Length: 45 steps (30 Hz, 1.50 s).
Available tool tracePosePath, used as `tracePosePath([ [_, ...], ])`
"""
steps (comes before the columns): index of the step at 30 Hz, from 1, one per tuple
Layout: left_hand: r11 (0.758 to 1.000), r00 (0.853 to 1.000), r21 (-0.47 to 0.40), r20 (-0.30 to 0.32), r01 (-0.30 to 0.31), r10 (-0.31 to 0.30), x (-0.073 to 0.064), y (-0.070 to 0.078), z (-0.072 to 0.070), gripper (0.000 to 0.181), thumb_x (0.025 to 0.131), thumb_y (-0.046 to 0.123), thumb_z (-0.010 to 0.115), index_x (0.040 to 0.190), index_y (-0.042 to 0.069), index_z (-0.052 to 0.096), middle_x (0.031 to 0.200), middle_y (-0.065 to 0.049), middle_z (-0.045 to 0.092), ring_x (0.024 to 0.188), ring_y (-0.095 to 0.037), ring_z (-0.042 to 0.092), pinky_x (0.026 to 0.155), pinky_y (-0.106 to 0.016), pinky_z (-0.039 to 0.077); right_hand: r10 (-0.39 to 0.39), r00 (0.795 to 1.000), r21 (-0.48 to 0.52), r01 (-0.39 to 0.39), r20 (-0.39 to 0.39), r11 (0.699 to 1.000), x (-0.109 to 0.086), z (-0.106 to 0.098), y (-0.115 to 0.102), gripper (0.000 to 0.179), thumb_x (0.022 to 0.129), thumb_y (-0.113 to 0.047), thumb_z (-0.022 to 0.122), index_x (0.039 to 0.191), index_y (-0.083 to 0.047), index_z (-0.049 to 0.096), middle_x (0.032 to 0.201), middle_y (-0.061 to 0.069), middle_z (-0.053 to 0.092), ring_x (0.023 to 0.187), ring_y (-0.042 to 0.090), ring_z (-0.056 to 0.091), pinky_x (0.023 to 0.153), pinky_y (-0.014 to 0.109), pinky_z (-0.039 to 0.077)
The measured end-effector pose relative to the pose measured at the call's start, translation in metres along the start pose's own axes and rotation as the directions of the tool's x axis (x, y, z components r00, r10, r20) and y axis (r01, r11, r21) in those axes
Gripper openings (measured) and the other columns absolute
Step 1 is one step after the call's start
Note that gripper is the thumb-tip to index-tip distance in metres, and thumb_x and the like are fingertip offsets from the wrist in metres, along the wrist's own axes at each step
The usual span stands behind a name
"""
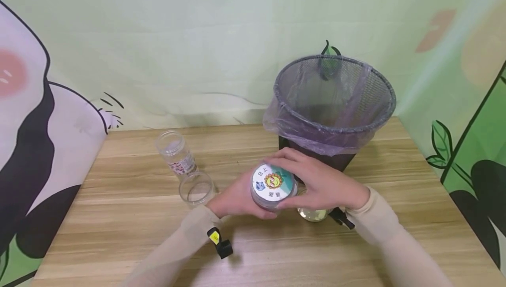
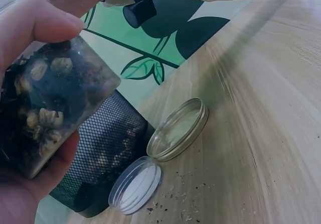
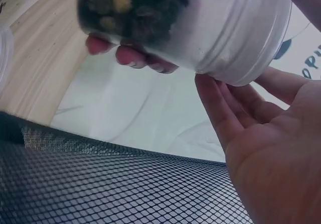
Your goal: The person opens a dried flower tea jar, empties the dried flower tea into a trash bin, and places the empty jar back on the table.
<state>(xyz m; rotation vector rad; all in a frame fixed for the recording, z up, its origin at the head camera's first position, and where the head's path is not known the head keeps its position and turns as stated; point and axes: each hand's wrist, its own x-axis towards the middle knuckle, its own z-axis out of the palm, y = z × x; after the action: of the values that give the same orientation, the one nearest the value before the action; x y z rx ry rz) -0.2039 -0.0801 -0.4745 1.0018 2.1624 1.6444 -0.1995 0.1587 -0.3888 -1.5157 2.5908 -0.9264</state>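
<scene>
A clear jar [image 2: 50, 103] holds dark dried leaves and pale dried flower buds. My left hand [image 1: 237, 197] grips the jar round its body. The jar's lid [image 1: 272, 183] carries a printed label with a sun face and faces up in the head view. Around this lid's rim curl the fingers and thumb of my right hand [image 1: 322, 181]; in the right wrist view, its fingertips [image 3: 208, 86] touch the lid's edge. On the wooden table below lie a gold-rimmed lid [image 2: 178, 129] and a clear screw lid [image 2: 135, 186], both partly or wholly covered by my right hand in the head view.
Behind my right hand stands a black mesh bin [image 1: 334, 98] lined with a thin purple bag. To the left are a clear jar with a printed label [image 1: 182, 159] and a second clear container [image 1: 196, 188]. Dark crumbs [image 2: 173, 201] are scattered near the lids.
</scene>
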Motion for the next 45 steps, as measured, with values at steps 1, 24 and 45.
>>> tracePosePath([
  [1, 1.000, 1.000, 0.003, 0.005, 0.003, -0.003, 0.000, 0.000, 0.000, 0.109, 0.058, 0.002, 0.096, 0.151, 0.014, 0.040, 0.141, -0.003, 0.060, 0.130, -0.018, 0.058, 0.119, -0.035, 0.044, -0.001, 1.000, 0.002, 0.001, -0.007, 1.000, 0.000, -0.001, 0.000, 0.088, 0.080, -0.042, 0.088, 0.151, -0.007, 0.050, 0.145, 0.006, 0.053, 0.128, 0.018, 0.056, 0.106, 0.040, 0.053],
  [24, 0.996, 0.996, 0.038, -0.021, -0.085, 0.086, 0.004, -0.003, -0.006, 0.095, 0.059, 0.005, 0.097, 0.142, 0.010, 0.050, 0.138, -0.006, 0.063, 0.129, -0.021, 0.059, 0.119, -0.038, 0.044, -0.034, 0.984, -0.120, 0.013, -0.174, 0.993, -0.043, -0.021, -0.008, 0.084, 0.081, -0.045, 0.086, 0.152, -0.019, 0.050, 0.135, 0.002, 0.052, 0.113, 0.011, 0.057, 0.089, 0.032, 0.057],
  [45, 0.996, 0.996, 0.036, -0.034, -0.079, 0.080, 0.006, 0.003, -0.005, 0.091, 0.058, 0.006, 0.097, 0.137, 0.010, 0.053, 0.133, -0.004, 0.065, 0.127, -0.019, 0.060, 0.119, -0.036, 0.044, 0.222, 0.954, -0.194, -0.261, -0.203, 0.945, -0.118, -0.031, 0.026, 0.102, 0.064, -0.014, 0.096, 0.152, -0.007, 0.045, 0.129, 0.010, 0.053, 0.111, 0.025, 0.059, 0.088, 0.059, 0.060],
])
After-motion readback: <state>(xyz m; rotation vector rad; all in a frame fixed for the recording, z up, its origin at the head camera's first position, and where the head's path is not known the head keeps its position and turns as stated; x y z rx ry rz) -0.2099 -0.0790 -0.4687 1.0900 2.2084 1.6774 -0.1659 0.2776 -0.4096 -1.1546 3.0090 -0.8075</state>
